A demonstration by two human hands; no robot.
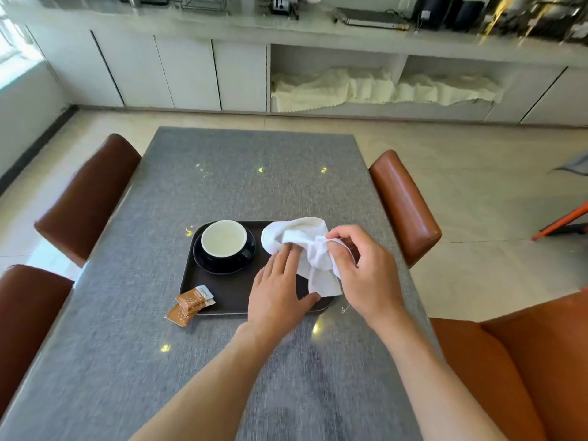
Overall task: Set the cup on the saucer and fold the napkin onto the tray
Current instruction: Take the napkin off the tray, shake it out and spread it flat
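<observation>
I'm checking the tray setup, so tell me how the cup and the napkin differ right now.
The cup sits upright on the dark saucer at the tray's left end, untouched; the napkin lies bunched at the right end, not yet folded flat. The cup is rigid, dark outside; the napkin is soft and white. The left hand presses the napkin and the right hand pinches it. Both are on the tray.

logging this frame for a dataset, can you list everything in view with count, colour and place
table: one, grey, centre
tray: one, dark brown, on the table
saucer: one, black, on the tray's left part
cup: one, black outside, pale inside, on the saucer
napkin: one, white, crumpled over the tray's right part
packets: several, brown, at the tray's near left corner
chairs: four, brown, around the table
left hand: one, flat against the napkin
right hand: one, pinching the napkin
</observation>
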